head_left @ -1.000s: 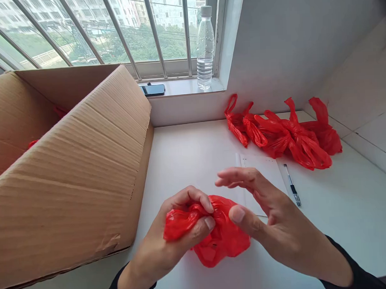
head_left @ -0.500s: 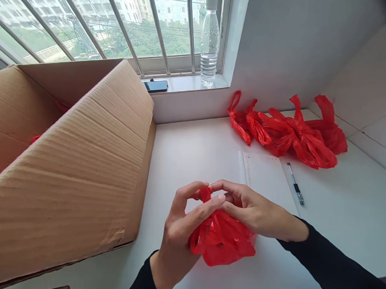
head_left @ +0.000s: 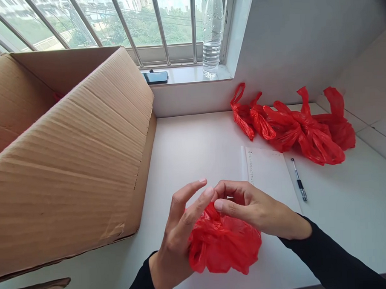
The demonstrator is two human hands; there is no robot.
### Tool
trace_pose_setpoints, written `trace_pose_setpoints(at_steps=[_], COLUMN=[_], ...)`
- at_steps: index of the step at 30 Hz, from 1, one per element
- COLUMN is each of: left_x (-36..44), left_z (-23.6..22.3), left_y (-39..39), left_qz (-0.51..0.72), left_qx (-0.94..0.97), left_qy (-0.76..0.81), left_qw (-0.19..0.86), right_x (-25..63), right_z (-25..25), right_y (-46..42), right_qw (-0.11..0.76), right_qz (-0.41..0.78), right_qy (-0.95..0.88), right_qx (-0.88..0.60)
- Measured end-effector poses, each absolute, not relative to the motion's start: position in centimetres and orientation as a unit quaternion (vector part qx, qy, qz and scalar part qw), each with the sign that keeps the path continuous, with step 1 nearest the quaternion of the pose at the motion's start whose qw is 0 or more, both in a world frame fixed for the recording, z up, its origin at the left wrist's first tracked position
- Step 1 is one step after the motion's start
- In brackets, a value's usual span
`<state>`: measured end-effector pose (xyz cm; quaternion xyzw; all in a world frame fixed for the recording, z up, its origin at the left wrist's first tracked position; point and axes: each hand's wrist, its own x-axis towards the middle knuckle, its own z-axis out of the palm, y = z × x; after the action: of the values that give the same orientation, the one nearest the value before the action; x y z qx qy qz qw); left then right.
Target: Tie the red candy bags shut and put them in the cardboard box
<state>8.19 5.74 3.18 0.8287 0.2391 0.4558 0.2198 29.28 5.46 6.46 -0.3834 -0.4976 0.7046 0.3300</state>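
Left hand (head_left: 180, 234), thumb and forefinger parted, cups a crumpled red plastic bag (head_left: 224, 245) on a white counter (head_left: 193, 148) | right hand (head_left: 253, 205) at the bag's top, fingertips bunched (grip itself hard to tell) | notebook (head_left: 271, 171) and pen (head_left: 299, 180) nearby, beyond the bag

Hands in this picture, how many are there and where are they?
2. The left hand is at the left side of the red plastic bag; the right hand is at its top. Some left fingers are hidden behind the bag.
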Motion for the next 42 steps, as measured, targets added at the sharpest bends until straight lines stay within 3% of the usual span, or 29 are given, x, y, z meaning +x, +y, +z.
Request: trace_pose_setpoints(at_steps=[10,17,23,28,34,42], left_x=[6.5,4.1,5.6,7.5,9.2,6.5], left_z=[0.7,-0.8,-1.9,-1.1,0.2,-4.2], left_y=[4.6,0.9,0.7,0.8,-1.3,-3.2], left_qz=[0.404,0.393,0.400,0.347,0.411,0.399], left_qx=[0.854,0.834,0.770,0.816,0.796,0.762], left_qy=[0.235,0.287,0.341,0.343,0.378,0.447], left_qw=[0.227,0.261,0.362,0.309,0.233,0.247], right_x=[29.7,34.2,33.7,32.6,32.3,33.2], right_z=[6.3,1.7,0.7,2.7,2.0,0.2], right_y=[4.6,5.2,4.6,3.6,3.4,2.4], right_qw=[0.426,0.511,0.552,0.504,0.504,0.491], right_qz=[0.796,0.671,0.646,0.702,0.755,0.713], right_qy=[-0.225,-0.195,-0.159,-0.145,-0.140,-0.183], right_qx=[-0.367,-0.500,-0.502,-0.482,-0.396,-0.466])
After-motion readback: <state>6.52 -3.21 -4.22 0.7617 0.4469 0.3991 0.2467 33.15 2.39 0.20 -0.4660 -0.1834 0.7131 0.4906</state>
